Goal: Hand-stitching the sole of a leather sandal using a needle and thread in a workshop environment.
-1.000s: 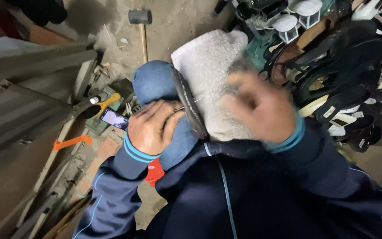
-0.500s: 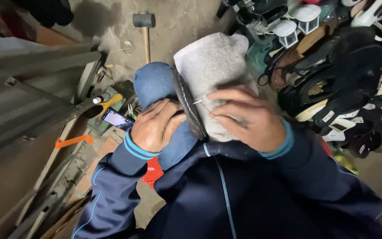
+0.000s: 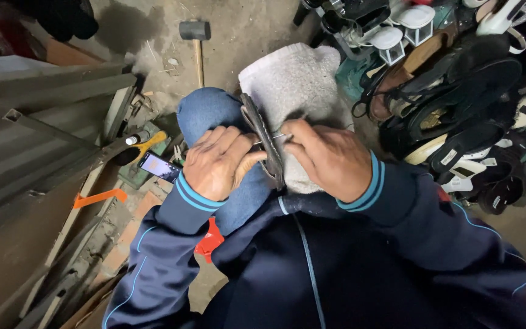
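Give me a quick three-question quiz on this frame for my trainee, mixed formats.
1. True or false: the left hand holds the dark shoe sole on edge over the knees.
2. What lies on the floor beyond the knees? A) hammer B) saw C) bucket
3. Fill in: the right hand pinches a thin metal ____ at the sole.

Key: 1 true; 2 A; 3 needle (it looks like one; too thin to be certain).
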